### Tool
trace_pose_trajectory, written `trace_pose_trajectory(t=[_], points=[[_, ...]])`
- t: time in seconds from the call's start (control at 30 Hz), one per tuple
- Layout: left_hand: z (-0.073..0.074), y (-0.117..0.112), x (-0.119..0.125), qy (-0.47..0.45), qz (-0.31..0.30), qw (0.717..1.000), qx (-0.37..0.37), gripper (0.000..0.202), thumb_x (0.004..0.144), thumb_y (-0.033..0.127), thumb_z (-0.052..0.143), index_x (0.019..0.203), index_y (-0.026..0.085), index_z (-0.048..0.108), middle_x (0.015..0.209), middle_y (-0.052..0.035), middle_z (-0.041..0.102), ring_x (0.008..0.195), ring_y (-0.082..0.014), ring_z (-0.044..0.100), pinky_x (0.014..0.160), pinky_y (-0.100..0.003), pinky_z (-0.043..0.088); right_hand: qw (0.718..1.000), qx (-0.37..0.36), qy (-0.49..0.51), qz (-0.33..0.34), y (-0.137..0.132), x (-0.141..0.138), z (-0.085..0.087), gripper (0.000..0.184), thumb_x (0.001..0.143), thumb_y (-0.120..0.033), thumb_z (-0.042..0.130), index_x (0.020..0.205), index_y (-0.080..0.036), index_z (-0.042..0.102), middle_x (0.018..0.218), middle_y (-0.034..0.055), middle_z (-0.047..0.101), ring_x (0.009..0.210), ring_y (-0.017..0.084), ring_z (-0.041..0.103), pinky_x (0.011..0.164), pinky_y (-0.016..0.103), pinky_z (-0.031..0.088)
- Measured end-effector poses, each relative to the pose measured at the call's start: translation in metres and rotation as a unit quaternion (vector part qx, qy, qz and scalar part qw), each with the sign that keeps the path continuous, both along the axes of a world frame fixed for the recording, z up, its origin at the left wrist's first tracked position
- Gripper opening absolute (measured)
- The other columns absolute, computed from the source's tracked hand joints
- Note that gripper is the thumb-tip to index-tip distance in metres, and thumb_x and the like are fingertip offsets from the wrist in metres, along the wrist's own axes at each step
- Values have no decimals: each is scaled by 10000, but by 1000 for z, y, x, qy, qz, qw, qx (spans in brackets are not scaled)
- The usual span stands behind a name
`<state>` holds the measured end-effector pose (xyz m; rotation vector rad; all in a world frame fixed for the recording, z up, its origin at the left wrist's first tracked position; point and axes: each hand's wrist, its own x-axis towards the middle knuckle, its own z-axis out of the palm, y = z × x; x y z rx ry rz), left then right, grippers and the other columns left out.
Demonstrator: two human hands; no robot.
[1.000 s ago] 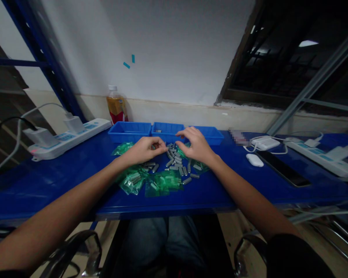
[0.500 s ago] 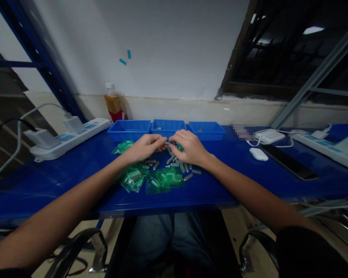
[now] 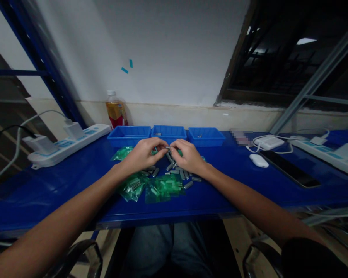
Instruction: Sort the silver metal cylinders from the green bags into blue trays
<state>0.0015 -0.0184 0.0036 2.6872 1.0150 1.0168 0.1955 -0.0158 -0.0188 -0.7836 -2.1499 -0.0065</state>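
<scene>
My left hand (image 3: pixel 147 153) and my right hand (image 3: pixel 186 155) meet above the middle of the blue table, fingertips almost touching. Between them they pinch a small metal piece (image 3: pixel 168 147), too small to make out fully. Below the hands lies a loose pile of short silver metal cylinders (image 3: pixel 174 172). Nearer to me are green plastic bags (image 3: pixel 165 186), with another bag (image 3: pixel 133 186) to their left that has metal cylinders in or on it. More green bags (image 3: pixel 121 153) lie beyond my left wrist. A bit of green shows by my right fingers, its kind unclear.
Three blue trays stand in a row at the back: the left tray (image 3: pixel 129 142), the middle tray (image 3: pixel 182 138) and the right tray (image 3: pixel 207 142). A bottle (image 3: pixel 116 112) and a power strip (image 3: pixel 72 144) are left; a phone (image 3: pixel 290 168) and white earphone case (image 3: pixel 259 160) lie right.
The scene sits slightly lower in view as the camera tilts up. My hands stay together at the metal piece; their fingers have shifted a little, my right hand's most visibly.
</scene>
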Motion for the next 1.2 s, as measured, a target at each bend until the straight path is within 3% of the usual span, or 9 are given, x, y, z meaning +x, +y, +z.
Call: trace_pose_trajectory(t=[0.17, 0.4, 0.5, 0.6, 0.77, 0.9, 1.03, 1.2], points=[[2, -3, 3, 4, 35, 999, -5, 298, 887, 347, 437, 876, 134, 645, 787, -46, 667, 706, -160, 594, 646, -253, 429, 999, 38, -13, -7, 0, 1, -2, 155, 880, -242, 501, 1010, -165, 534, 753, 27, 590, 745, 178, 559, 726, 314, 426], [-1, 0, 3, 59, 23, 997, -50, 357, 933, 353, 369, 858, 137, 644, 783, -48, 665, 707, -161, 591, 671, -256, 423, 995, 77, -41, -37, 2, 5, 5, 165, 917, -265, 442, 891, -177, 580, 791, 58, 628, 754, 187, 561, 716, 322, 399], [-11, 8, 0, 98, -9, 994, -37, 268, 915, 268, 414, 1024, 166, 636, 946, -68, 667, 842, -181, 605, 769, -284, 446, 993, 77, -10, -85, 12, 18, 13, 182, 907, -278, 453, 843, -179, 592, 754, 53, 624, 737, 192, 562, 709, 321, 395], [-19, 16, -1, 132, -29, 991, -15, 278, 905, 207, 434, 1100, 193, 632, 975, -72, 642, 893, -187, 593, 814, -307, 448, 984, 74, 19, -164, 31, 41, 18, 190, 887, -293, 476, 788, -184, 598, 698, 43, 612, 697, 197, 556, 687, 319, 394], [-19, 17, 4, 189, -51, 980, -17, 234, 880, 246, 527, 1075, 217, 655, 1008, -71, 607, 956, -209, 557, 845, -322, 434, 953, 41, 4, -300, 62, 77, 6, 146, 833, -270, 531, 754, -181, 615, 707, 63, 632, 730, 229, 550, 726, 351, 400], [-17, 15, 6, 205, -56, 977, -22, 155, 865, 248, 548, 965, 193, 653, 972, -66, 603, 942, -203, 545, 850, -309, 423, 941, 2, -23, -336, 67, 82, -4, 181, 836, -304, 534, 749, -173, 625, 795, 94, 649, 819, 257, 535, 737, 374, 396], [-19, 14, 6, 191, -48, 979, -42, 117, 850, 241, 547, 915, 169, 610, 884, -62, 610, 858, -193, 553, 770, -287, 431, 959, 20, -9, -284, 54, 65, -1, 196, 851, -336, 527, 795, -173, 620, 794, 87, 631, 843, 256, 515, 756, 385, 382], [-13, 13, 0, 96, -39, 991, -86, 123, 877, 280, 497, 905, 164, 528, 791, -24, 580, 717, -152, 554, 658, -251, 419, 993, 11, -90, -74, 22, 27, 4, 156, 846, -315, 555, 928, -186, 589, 823, 43, 616, 837, 213, 517, 757, 341, 365]])
